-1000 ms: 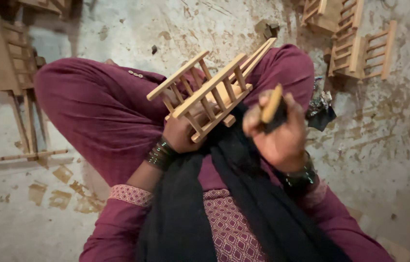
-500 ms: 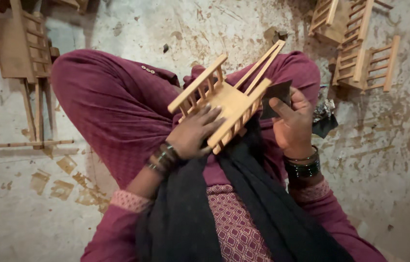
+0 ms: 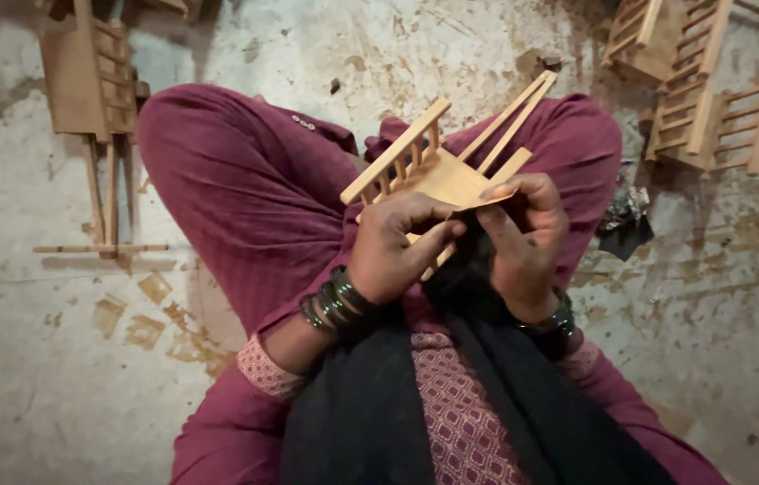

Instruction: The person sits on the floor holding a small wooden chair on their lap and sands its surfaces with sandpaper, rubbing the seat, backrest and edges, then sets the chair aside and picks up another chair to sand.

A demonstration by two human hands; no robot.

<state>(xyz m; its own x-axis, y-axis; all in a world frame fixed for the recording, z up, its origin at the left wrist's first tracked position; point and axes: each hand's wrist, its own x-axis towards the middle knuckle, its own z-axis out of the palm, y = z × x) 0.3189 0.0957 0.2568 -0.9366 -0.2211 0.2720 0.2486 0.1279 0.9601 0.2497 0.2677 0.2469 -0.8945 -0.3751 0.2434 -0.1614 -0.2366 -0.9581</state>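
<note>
I sit cross-legged on a stained concrete floor in maroon clothes with a black scarf down my front. Both hands hold a small wooden toy chair over my lap, its slatted back and long rails pointing up and right. My left hand, with dark bangles at the wrist, grips the chair's seat from the left. My right hand clasps the seat's right edge, fingers curled over it. A dark block that this hand held earlier is hidden now.
More small wooden chairs lie on the floor: one with long legs at the upper left, several at the upper right. A dark crumpled scrap lies beside my right knee.
My right hand came in from the side and closed on the chair's seat beside my left hand. The chair tilted and sank a little toward my lap.
</note>
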